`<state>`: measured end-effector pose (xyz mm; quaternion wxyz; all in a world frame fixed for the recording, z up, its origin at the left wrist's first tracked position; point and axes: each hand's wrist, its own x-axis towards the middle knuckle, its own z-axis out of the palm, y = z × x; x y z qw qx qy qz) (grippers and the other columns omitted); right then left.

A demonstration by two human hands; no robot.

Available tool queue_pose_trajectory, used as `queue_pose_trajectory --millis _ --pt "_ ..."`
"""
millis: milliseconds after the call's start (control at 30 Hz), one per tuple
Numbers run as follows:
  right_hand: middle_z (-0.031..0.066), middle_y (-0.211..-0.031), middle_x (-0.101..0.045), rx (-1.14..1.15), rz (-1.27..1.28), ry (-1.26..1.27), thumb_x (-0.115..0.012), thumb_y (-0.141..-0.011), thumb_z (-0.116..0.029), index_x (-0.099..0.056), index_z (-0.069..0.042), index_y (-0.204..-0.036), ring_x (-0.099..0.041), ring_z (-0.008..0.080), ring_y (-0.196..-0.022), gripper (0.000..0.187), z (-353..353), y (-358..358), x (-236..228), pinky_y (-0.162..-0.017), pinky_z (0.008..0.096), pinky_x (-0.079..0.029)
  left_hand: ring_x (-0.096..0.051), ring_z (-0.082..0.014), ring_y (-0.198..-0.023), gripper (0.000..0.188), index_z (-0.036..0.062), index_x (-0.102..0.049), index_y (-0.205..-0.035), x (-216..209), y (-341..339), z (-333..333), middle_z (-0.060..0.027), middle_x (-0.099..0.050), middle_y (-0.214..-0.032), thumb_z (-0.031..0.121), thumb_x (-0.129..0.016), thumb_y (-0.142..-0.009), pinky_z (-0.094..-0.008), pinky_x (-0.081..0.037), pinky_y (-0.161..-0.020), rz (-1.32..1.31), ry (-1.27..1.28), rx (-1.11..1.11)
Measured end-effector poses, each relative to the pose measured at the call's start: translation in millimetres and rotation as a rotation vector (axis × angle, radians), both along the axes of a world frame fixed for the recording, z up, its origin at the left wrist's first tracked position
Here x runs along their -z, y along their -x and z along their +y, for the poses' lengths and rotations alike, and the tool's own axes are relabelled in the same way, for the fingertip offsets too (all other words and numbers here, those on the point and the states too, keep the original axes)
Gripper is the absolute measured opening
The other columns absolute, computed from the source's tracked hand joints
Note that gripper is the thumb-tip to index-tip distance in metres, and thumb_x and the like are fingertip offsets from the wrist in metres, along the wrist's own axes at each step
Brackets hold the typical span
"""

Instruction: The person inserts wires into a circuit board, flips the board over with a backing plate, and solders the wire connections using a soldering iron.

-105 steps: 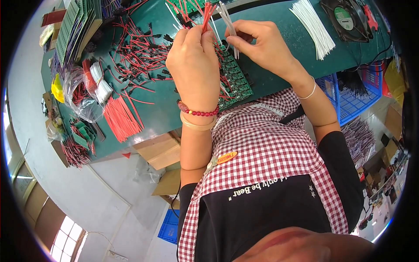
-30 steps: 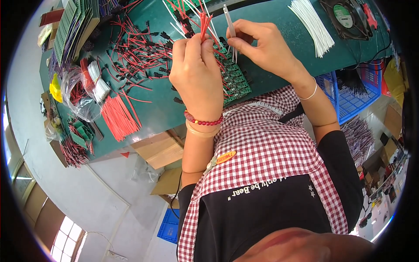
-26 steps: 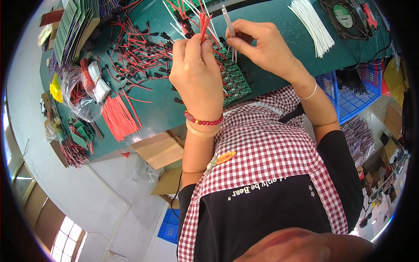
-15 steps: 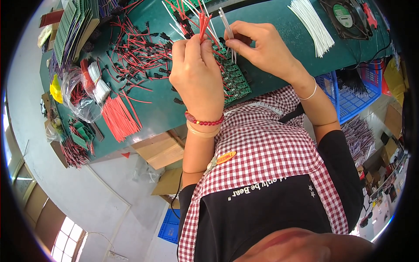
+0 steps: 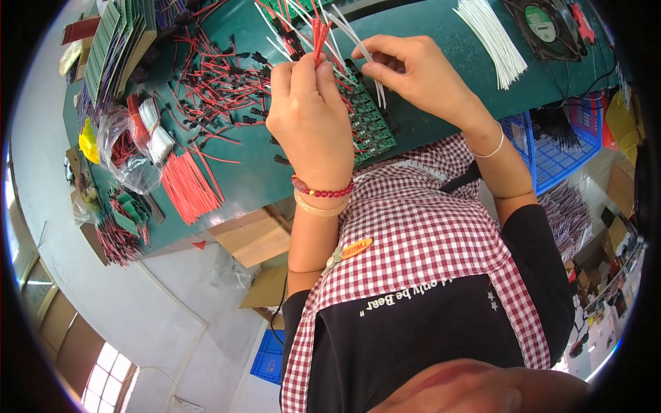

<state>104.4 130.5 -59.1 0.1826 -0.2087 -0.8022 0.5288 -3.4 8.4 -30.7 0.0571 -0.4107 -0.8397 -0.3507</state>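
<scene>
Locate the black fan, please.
In the head view, the black fan sits upper right on the green table, just right of the loose white wires.

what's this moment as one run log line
left hand: holds red wires | right hand: holds white wires | near hands: green circuit board

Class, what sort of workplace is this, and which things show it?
Probably an electronics assembly workshop: a green circuit board on the workbench, scattered connector leads, and red wires in the left hand.

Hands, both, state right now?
Left hand: closed, holding a bundle of red wires.
Right hand: closed in a pinch, holding white wires.
</scene>
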Motion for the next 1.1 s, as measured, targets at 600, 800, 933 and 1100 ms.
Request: queue_pose_trajectory --millis 600,800,933,1100 --pt "0.0101 -0.062 -0.059 0.044 -0.003 0.003 -0.066 -0.088 -0.013 -0.066 -0.001 -0.101 -0.053 0.0152 -0.052 0.017 -2.4 -11.1 1.9 -0.050 0.0299 -0.041 -0.063 -0.0170 -0.060 0.009 -0.0018 -0.068 -0.093 -2.3 0.2 -2.3 -0.0100 -0.064 -0.080 0.005 -0.065 -0.088 -0.0296 -0.049 -0.055 0.006 0.022 0.010" --pt "0.0098 -0.062 -0.058 0.046 0.014 0.017 -0.066 -0.088 -0.013 -0.066 0.000 -0.100 -0.053 0.0149 -0.052 0.017 -3.5 -11.6 1.4 -0.050 0.0299 -0.042 -0.063 -0.0175 -0.060 0.009 -0.0018 -0.068 -0.092 -3.4 -0.4 -2.5 -0.0101 -0.064 -0.080 0.006 -0.064 -0.088 -0.0300 -0.049 -0.055 0.001 0.030 0.003" --pt "0.0014 -0.068 -0.060 0.013 -0.056 0.016 -0.065 -0.089 -0.011 -0.067 -0.001 -0.105 -0.053 0.0054 -0.059 0.019 -2.0 -12.9 -0.8 -0.055 0.0225 -0.043 -0.064 -0.0178 -0.060 0.009 -0.0020 -0.068 -0.092 -2.0 -0.3 -2.7 -0.0101 -0.064 -0.080 0.006 -0.064 -0.088 -0.0302 -0.049 -0.055 0.004 0.029 -0.004" --pt "0.0054 -0.066 -0.060 0.031 -0.031 0.040 -0.066 -0.089 -0.012 -0.066 -0.001 -0.102 -0.054 0.0098 -0.056 0.018 -3.9 -11.9 0.0 -0.053 0.0259 -0.043 -0.064 -0.0185 -0.060 0.009 -0.0019 -0.067 -0.091 -2.5 -0.8 -2.0 -0.0102 -0.064 -0.080 0.006 -0.064 -0.088 -0.0305 -0.050 -0.055 0.021 0.043 -0.005"
